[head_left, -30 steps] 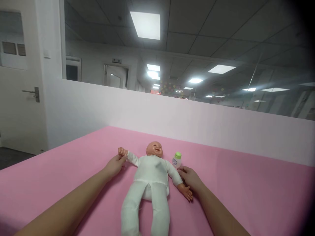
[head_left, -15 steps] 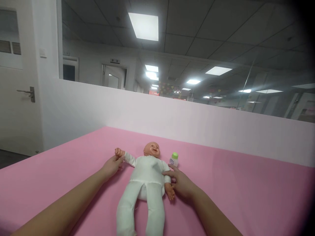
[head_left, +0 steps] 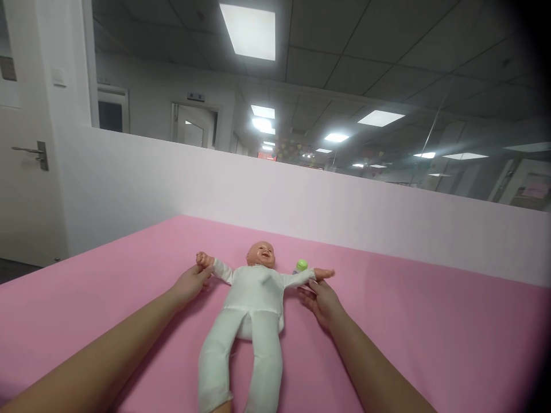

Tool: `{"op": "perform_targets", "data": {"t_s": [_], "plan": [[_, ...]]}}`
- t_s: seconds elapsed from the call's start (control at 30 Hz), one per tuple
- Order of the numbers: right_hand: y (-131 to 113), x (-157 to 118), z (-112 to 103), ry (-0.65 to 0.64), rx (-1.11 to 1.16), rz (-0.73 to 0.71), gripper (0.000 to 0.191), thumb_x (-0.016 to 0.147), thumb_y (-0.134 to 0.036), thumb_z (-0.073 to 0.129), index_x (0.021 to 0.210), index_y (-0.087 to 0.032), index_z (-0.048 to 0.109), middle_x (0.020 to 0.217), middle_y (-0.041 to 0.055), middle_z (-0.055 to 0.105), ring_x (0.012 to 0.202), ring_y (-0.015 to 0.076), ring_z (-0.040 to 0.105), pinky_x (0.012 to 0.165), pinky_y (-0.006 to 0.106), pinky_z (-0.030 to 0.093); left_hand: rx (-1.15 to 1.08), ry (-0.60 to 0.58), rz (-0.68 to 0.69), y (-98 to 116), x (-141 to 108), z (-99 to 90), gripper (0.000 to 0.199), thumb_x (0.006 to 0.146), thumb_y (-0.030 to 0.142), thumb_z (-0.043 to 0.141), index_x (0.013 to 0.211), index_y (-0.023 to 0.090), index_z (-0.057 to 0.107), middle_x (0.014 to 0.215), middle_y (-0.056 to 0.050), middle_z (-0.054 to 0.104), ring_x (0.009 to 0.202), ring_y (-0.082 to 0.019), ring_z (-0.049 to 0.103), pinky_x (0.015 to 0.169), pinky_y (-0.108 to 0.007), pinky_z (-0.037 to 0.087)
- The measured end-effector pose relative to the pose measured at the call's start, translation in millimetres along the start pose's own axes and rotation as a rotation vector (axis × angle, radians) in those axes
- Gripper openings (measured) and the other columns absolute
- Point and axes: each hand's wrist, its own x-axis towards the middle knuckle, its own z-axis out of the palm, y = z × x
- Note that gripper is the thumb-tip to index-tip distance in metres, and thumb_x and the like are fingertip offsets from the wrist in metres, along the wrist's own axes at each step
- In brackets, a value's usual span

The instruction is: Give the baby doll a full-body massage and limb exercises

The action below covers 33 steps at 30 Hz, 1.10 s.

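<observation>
A baby doll in a white suit lies on its back on the pink surface, its head toward the wall and both arms stretched out to the sides. My left hand is closed around the wrist of the doll's arm on the left of the view. On the other side, my right hand grips the forearm near the wrist, its thumb against the sleeve and some fingers loosely bent below. Behind that arm stands a small bottle with a green cap, its lower part hidden by the sleeve.
The pink padded top runs back to a low white wall with a glass pane above it. A white door with a metal handle is at the left. Lit ceiling panels show beyond the glass.
My right hand has lifted the doll's arm from beside its body out to the side. That arm now covers part of the bottle. My left hand keeps its hold; the view has shifted slightly.
</observation>
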Motion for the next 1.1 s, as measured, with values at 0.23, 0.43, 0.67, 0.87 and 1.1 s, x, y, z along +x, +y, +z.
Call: {"op": "perform_targets", "data": {"t_s": [0.23, 0.43, 0.67, 0.87, 1.1], "plan": [[0, 3, -8, 0.052, 0.094, 0.139, 0.032, 0.092, -0.042, 0.071, 0.114, -0.02, 0.065, 0.101, 0.0104, 0.073, 0.094, 0.0243, 0.073, 0.089, 0.037, 0.063, -0.055, 0.006, -0.024, -4, 2, 4.9, 0.072, 0.066, 0.083, 0.072, 0.095, 0.018, 0.063, 0.076, -0.004, 0.062, 0.065, -0.021, 0.058, 0.062, -0.035, 0.049], [0, 1, -3, 0.166, -0.062, 0.001, 0.039, 0.087, -0.044, 0.076, 0.117, -0.024, 0.062, 0.102, 0.0084, 0.073, 0.09, 0.0246, 0.072, 0.077, 0.037, 0.065, 0.095, 0.09, 0.022, -3, 0, 11.3, 0.067, 0.079, 0.076, 0.065, 0.112, 0.018, 0.065, 0.091, -0.009, 0.07, 0.079, -0.027, 0.067, 0.07, -0.036, 0.053], [-8, -20, 16, 0.15, -0.496, -0.461, 0.056, 0.084, -0.036, 0.076, 0.135, -0.025, 0.057, 0.123, 0.0073, 0.07, 0.103, 0.0259, 0.069, 0.089, 0.041, 0.06, 0.309, 0.112, 0.345, 20, -25, 32.6, 0.04, 0.093, 0.054, 0.06, 0.117, 0.023, 0.071, 0.119, -0.007, 0.073, 0.106, -0.028, 0.069, 0.092, -0.039, 0.054], [0, -38, 41, -0.219, -1.168, -0.727, 0.053, 0.089, -0.011, 0.053, 0.137, -0.031, 0.066, 0.146, 0.0055, 0.057, 0.136, 0.0292, 0.048, 0.117, 0.051, 0.04, 0.735, -0.146, 0.712, 11, -36, 58.1, 0.046, 0.098, 0.041, 0.053, 0.141, 0.03, 0.065, 0.151, -0.009, 0.056, 0.139, -0.034, 0.048, 0.116, -0.051, 0.04], [0, -40, 45, -0.228, -1.173, -0.722, 0.044, 0.09, -0.018, 0.058, 0.131, -0.029, 0.068, 0.144, 0.0046, 0.058, 0.138, 0.0285, 0.048, 0.118, 0.05, 0.038, 0.759, -0.154, 0.668, 9, -32, 55.5, 0.046, 0.098, 0.044, 0.053, 0.14, 0.029, 0.063, 0.152, -0.009, 0.053, 0.139, -0.032, 0.048, 0.116, -0.048, 0.039]]}}
